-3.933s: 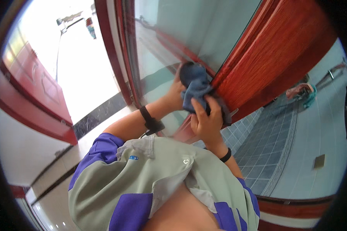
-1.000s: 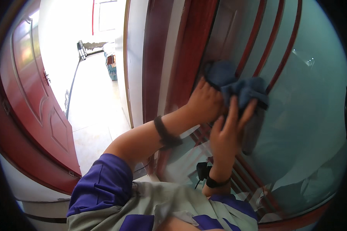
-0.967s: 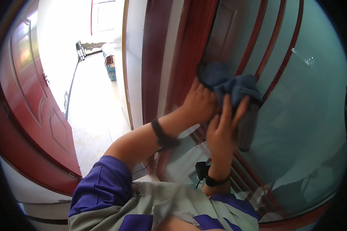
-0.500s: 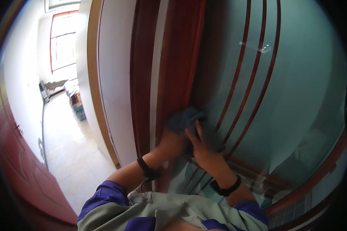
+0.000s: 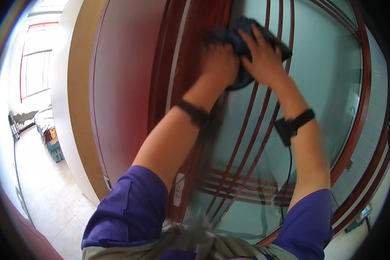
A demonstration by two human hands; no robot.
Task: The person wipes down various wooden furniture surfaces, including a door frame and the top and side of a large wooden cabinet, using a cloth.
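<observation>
Both my arms reach up to a dark blue cloth pressed against a door with a red-brown frame and a frosted glass panel. My left hand grips the cloth's left part at the frame edge; its fingertips are smeared by motion. Lying over the cloth's right part on the glass is my right hand, its fingers spread and the thumb apart. The cloth is bunched, and its lower edge hangs between my hands. Dark bands with small black devices sit on both wrists.
Dark red bars run across the glass. A pale handle plate is set in the frame below my left arm. At left, beyond a wall edge, a room with a window and a cloth-covered bed shows.
My hands and the cloth have moved up the door from waist level, arms now stretched out. The view has tilted and turned, showing more of the glass panel's right frame.
</observation>
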